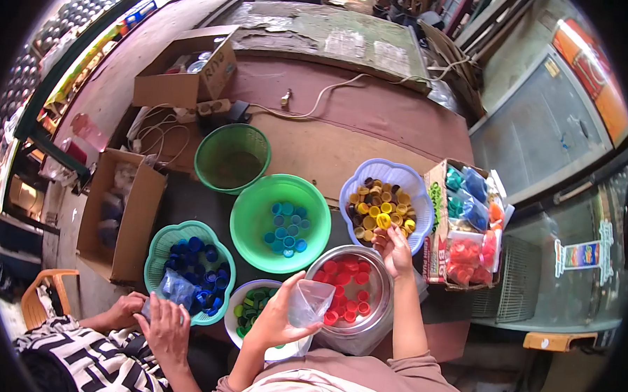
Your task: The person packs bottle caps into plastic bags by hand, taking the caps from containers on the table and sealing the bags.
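My left hand (pixel 278 322) grips a clear plastic bag (pixel 308 302), its fingers at the bag's edge, above a white bowl of green bottle caps (pixel 253 304). Between the fingertips of my right hand (pixel 397 251) is a yellow bottle cap (pixel 384 221). That hand is over the near edge of a lavender scalloped basket (pixel 426 201) with yellow and brown caps. Below and between my hands stands a steel bowl (pixel 385 290) holding red caps. A green basin (pixel 246 214) with light blue caps lies just beyond.
At left, a co-worker's hands (pixel 164 329) hold a bluish bag by a turquoise basket (pixel 159 242) of dark blue caps. A darker green tub (pixel 231 157) stands farther back. Cardboard boxes (pixel 126 237) flank the left; a carton (pixel 435 233) of bagged caps stands right.
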The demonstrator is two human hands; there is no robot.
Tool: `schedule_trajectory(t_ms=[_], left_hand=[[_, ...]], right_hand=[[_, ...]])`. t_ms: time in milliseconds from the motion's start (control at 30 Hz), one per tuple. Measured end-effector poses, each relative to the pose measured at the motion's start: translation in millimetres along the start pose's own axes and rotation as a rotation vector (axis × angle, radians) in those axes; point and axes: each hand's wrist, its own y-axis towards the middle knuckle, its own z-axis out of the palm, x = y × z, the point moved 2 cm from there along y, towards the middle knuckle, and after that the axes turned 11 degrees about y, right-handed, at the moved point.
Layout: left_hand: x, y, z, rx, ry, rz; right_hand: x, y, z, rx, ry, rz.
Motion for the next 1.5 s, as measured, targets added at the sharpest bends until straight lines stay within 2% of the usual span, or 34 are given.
schedule_trajectory(t_ms=[200,300,333,367,433,467,567,700,733,767,833,967,1100,1233,1367,1433,1500], left_hand=[[-4.2,2.2,1.5,-0.016,0.059,-0.013],[-2.8,0.4,1.1,-0.03,0.063,-0.014],[-2.0,0.6,-0.1,-0.045,0.064,-0.004],[-0.9,0.6,-1.5,-0.045,0.072,-0.012],[0.5,-1.4,-3.1,-0.051,0.085,-0.027],[1.1,-1.6,-3.7,-0.052,0.078,-0.03],[3.7,-1.9,-3.7,-0.051,0.093,-0.029],[7.0,-1.1,-0.3,-0.043,0.094,-0.019],[7.2,-0.3,0.7,-0.038,0.086,-0.02],[7.1,-0.1,1.6,-0.031,0.077,-0.022],[3.6,1.8,1.0,-0.023,0.08,-0.029],[9.8,3.9,3.2,-0.014,0.112,-0.015],[12.4,5.0,2.0,0.002,0.097,-0.038],[12.6,4.6,0.4,-0.016,0.107,-0.06],[15.5,5.3,-0.6,-0.028,0.105,-0.069],[16.1,6.2,0.1,-0.031,0.104,-0.067],[17.6,7.5,0.5,-0.029,0.105,-0.059]], right_hand=[[6.6,-9.1,5.9,0.03,0.039,-0.034],[8.6,1.9,-17.6,-0.2,-0.59,-0.341],[14.0,-4.0,-11.4,-0.265,-1.02,-0.595],[18.3,-5.8,-13.7,-0.284,-1.208,-0.639],[17.2,-1.4,-28.8,-0.277,-1.439,-0.605],[15.8,3.5,-38.8,-0.301,-1.521,-0.451],[19.7,6.0,-32.9,-0.275,-1.889,-0.231],[25.9,38.8,-30.2,-0.299,-1.769,-0.368],[26.3,48.4,-27.1,-0.268,-1.735,-0.465],[26.8,59.9,-24.2,-0.261,-1.67,-0.447],[27.1,78.3,-15.0,-0.187,-1.633,-0.567],[22.2,114.8,-8.5,-0.125,-1.667,-0.495],[16.6,142.7,-16.9,-0.132,-1.847,-0.314],[13.0,150.8,-23.0,-0.182,-1.799,-0.323],[9.3,152.2,-42.8,-0.19,-1.637,-0.523],[11.7,143.7,-42.2,-0.146,-1.495,-0.782],[13.0,131.2,-42.1,-0.182,-1.34,-0.808]])
